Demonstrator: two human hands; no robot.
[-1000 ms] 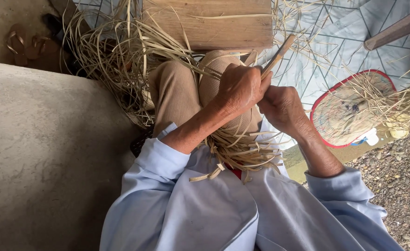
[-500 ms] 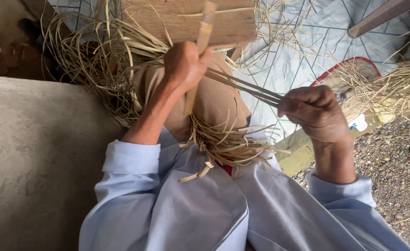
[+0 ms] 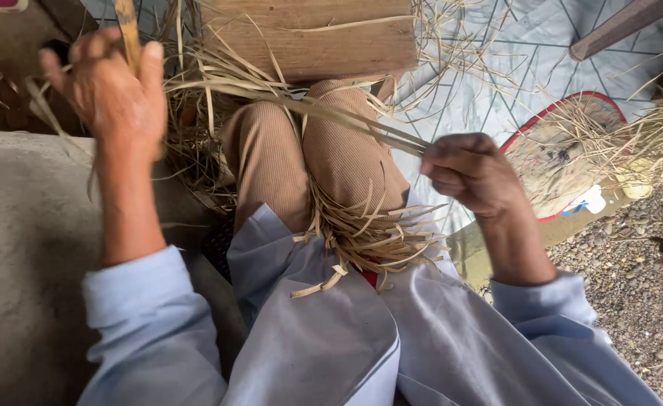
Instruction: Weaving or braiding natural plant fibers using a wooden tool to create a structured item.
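**A:** Where do you stand in the work right now?

**B:** You look to be in the middle of a splitting pull. Your left hand (image 3: 113,94) is raised out over the concrete ledge (image 3: 23,256), fist wrapped around a thin bamboo stick (image 3: 127,30) that pokes up past your knuckles. Your right hand (image 3: 470,171) is clenched on the near ends of the long pale strips (image 3: 331,116), which stretch from that fist across your knees (image 3: 309,150) toward the heap of strips (image 3: 196,98) at the near edge of the wooden stool (image 3: 309,37).

**A:** And the shavings?

**B:** A bundle of short curled strips (image 3: 369,237) lies in your lap, touching the shirt hem. A round woven fan (image 3: 564,162) sits apart on the tiled floor (image 3: 489,60), to your right.

**A:** What does the next move ask of you?

**B:** I judge it asks for steady tension: keep the right fist firm so the strands stay taut, and keep the stick in line with them, or the split may run off to one side. Whether the stick touches the strands now, I cannot tell.
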